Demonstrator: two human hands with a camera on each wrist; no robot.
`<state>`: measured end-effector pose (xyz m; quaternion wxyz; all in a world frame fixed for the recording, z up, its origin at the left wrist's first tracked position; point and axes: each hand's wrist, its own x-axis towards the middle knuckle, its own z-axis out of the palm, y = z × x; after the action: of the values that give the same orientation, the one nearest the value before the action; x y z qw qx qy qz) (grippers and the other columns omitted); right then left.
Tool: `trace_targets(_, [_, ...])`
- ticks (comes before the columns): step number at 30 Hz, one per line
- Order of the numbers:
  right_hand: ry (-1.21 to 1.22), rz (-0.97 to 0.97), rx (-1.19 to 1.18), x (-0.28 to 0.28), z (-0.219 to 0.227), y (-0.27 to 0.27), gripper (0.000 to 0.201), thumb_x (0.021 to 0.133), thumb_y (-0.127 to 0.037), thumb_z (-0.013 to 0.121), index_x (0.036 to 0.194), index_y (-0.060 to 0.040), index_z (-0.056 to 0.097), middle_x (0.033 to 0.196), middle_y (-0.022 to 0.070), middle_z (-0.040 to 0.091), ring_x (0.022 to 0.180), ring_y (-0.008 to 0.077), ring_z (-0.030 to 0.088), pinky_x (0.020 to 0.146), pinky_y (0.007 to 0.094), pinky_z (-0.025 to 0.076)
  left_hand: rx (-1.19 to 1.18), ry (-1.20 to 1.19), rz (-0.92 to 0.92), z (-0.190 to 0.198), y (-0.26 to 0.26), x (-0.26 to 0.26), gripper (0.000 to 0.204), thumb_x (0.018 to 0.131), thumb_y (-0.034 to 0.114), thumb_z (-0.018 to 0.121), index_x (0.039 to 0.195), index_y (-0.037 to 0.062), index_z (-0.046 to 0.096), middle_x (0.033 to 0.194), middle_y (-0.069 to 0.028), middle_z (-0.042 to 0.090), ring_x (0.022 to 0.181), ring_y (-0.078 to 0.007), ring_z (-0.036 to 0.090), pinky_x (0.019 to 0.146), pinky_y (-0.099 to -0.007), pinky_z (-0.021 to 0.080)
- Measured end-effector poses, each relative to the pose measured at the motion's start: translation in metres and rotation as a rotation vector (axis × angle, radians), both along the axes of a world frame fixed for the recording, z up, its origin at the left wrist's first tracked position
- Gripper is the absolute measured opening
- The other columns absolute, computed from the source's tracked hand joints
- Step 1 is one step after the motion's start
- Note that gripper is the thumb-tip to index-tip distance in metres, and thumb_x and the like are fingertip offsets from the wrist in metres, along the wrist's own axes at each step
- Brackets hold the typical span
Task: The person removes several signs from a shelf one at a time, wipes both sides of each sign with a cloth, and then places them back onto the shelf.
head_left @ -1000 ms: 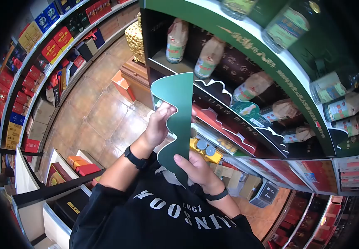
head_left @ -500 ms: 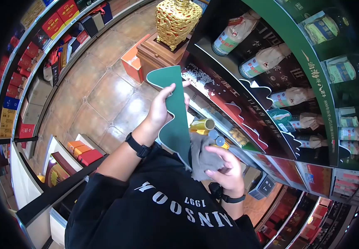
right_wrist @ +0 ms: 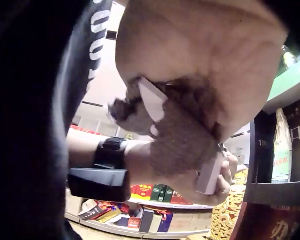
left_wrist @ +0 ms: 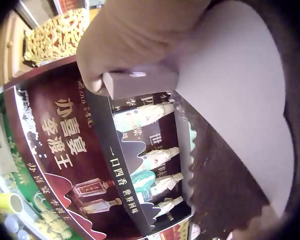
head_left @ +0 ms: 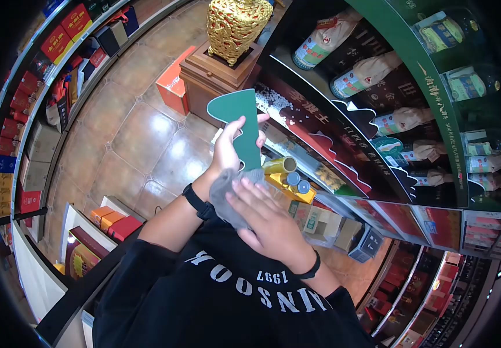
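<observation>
A green board with a wavy edge point(head_left: 249, 119) stands upright before the person's chest. My left hand point(head_left: 225, 148) grips it by the wavy side, thumb and fingers round its upper half. My right hand point(head_left: 271, 223) lies with fairly straight fingers on a grey cloth point(head_left: 225, 200), pressing it over the board's lower part, which is hidden. From the left wrist view the board's pale back point(left_wrist: 235, 80) shows beside the left hand point(left_wrist: 135, 35). In the right wrist view the cloth point(right_wrist: 180, 145) is bunched round the board under the right palm point(right_wrist: 200, 55).
To the right rises a green display shelf point(head_left: 404, 52) with paper-wrapped bottles. A gold ornament point(head_left: 236, 29) stands on a wooden pedestal point(head_left: 218, 72) ahead, an orange box point(head_left: 174, 84) beside it. Yellow and blue-lidded containers point(head_left: 292, 180) sit past the hands. Shelves of boxes line the left.
My right hand first left the board, appeared with the grey cloth, then moved left onto the board's lower part. My left hand keeps its grip. The head view has shifted, bringing the gold ornament further in.
</observation>
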<state>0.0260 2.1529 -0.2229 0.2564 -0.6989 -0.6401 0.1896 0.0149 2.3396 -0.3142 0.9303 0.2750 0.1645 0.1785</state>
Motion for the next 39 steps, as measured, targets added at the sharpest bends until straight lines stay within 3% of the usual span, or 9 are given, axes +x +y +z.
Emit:
trace_targets(5, [-0.076, 0.089, -0.011, -0.01, -0.016, -0.034, 0.066, 0.083, 0.001, 0.065, 0.148, -0.0044, 0.055, 0.156, 0.018, 0.051, 0.147, 0.036, 0.047, 0.122, 0.0496, 0.039, -0.018, -0.022, -0.019, -0.013, -0.005, -0.002, 0.062, 0.108, 0.043, 0.035, 0.145, -0.0031, 0.055, 0.076, -0.0021, 0.057, 0.064, -0.0126, 0.056, 0.061, -0.0263, 0.05])
trace_targets(11, [0.188, -0.147, 0.017, -0.008, -0.009, -0.019, 0.064, 0.083, 0.009, 0.056, 0.146, -0.0003, 0.054, 0.156, 0.0211, 0.051, 0.147, 0.0372, 0.048, 0.122, 0.0485, 0.04, -0.058, -0.014, -0.265, -0.016, -0.026, 0.0, 0.061, 0.109, 0.044, 0.037, 0.142, -0.0023, 0.059, 0.081, -0.0034, 0.06, 0.072, -0.0098, 0.054, 0.066, -0.0233, 0.042])
trace_targets(19, [0.024, -0.101, -0.006, -0.032, 0.0, -0.034, 0.059, 0.078, -0.003, 0.073, 0.135, -0.0004, 0.056, 0.158, 0.0224, 0.05, 0.148, 0.0401, 0.046, 0.123, 0.0521, 0.036, -0.025, -0.043, -0.317, -0.009, -0.033, 0.0, 0.063, 0.11, 0.047, 0.032, 0.14, -0.001, 0.059, 0.082, -0.0033, 0.06, 0.072, -0.01, 0.055, 0.067, -0.0238, 0.045])
trace_targets(27, [-0.105, -0.113, 0.021, -0.018, -0.023, -0.054, 0.046, 0.082, -0.005, 0.074, 0.124, -0.0006, 0.057, 0.155, 0.0168, 0.054, 0.144, 0.0352, 0.052, 0.119, 0.0506, 0.041, 0.175, -0.083, -0.625, 0.003, -0.051, 0.001, 0.095, 0.104, 0.077, 0.009, 0.139, 0.0037, 0.059, 0.088, -0.0073, 0.064, 0.079, -0.0122, 0.058, 0.072, -0.0255, 0.048])
trace_targets(31, [-0.175, -0.191, 0.081, -0.007, -0.028, -0.055, 0.037, 0.086, -0.003, 0.067, 0.122, -0.0008, 0.061, 0.156, 0.014, 0.053, 0.144, 0.0314, 0.051, 0.12, 0.0497, 0.04, -0.031, -0.204, -0.879, -0.021, -0.053, 0.006, 0.101, 0.098, 0.085, 0.008, 0.147, 0.007, 0.051, 0.094, -0.0113, 0.06, 0.082, -0.0145, 0.057, 0.076, -0.0235, 0.048])
trace_targets(33, [-0.174, -0.287, 0.066, -0.001, -0.025, -0.056, 0.049, 0.084, 0.002, 0.066, 0.132, 0.0035, 0.057, 0.154, 0.0173, 0.054, 0.142, 0.0348, 0.053, 0.12, 0.0502, 0.041, -0.109, -0.127, -0.828, -0.018, -0.057, 0.003, 0.103, 0.097, 0.087, 0.011, 0.153, 0.0076, 0.046, 0.121, -0.0152, 0.064, 0.107, -0.0207, 0.064, 0.096, -0.0306, 0.051])
trace_targets(35, [-0.216, -0.433, 0.045, 0.004, -0.016, -0.057, 0.057, 0.082, 0.005, 0.066, 0.138, 0.0065, 0.054, 0.153, 0.02, 0.054, 0.141, 0.0374, 0.054, 0.12, 0.0503, 0.041, -0.214, 0.093, -0.711, 0.022, -0.065, -0.005, 0.104, 0.097, 0.087, 0.012, 0.156, 0.0079, 0.044, 0.138, -0.0153, 0.063, 0.124, -0.0253, 0.063, 0.108, -0.0363, 0.049])
trace_targets(36, [-0.264, -0.481, 0.122, 0.017, -0.023, -0.061, 0.065, 0.082, 0.007, 0.066, 0.144, 0.0101, 0.048, 0.153, 0.0247, 0.052, 0.141, 0.0426, 0.052, 0.12, 0.0521, 0.04, -0.172, -0.068, -0.774, -0.002, -0.069, -0.002, 0.101, 0.099, 0.085, 0.014, 0.159, 0.008, 0.041, 0.154, -0.0122, 0.055, 0.143, -0.0281, 0.052, 0.119, -0.042, 0.041])
trace_targets(39, [-0.104, -0.667, 0.148, 0.027, -0.037, -0.07, 0.063, 0.085, 0.004, 0.063, 0.145, 0.0104, 0.046, 0.154, 0.0314, 0.048, 0.143, 0.0484, 0.048, 0.121, 0.0563, 0.037, 0.135, 0.055, -0.681, 0.017, -0.076, -0.005, 0.095, 0.102, 0.08, 0.018, 0.159, 0.0072, 0.042, 0.151, -0.0119, 0.057, 0.14, -0.0266, 0.054, 0.118, -0.0423, 0.042])
